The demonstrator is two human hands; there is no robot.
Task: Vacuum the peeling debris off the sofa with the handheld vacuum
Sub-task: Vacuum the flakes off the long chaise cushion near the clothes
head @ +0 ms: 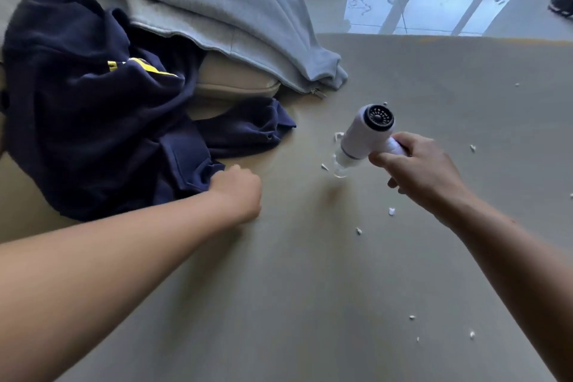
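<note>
White flakes point(391, 211) dot the sofa point(279, 288) around the right hand point(424, 170) gripping the handheld vacuum point(362, 139), nozzle down just ahead of it; swung too far toward the curled left hand point(238, 192), whose hold I cannot tell, it might suck in the navy garment point(93, 121).

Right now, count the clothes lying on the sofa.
2: navy sweatshirt at left by the left hand; grey hoodie behind it, over a cushion. Others may lie underneath.
</note>
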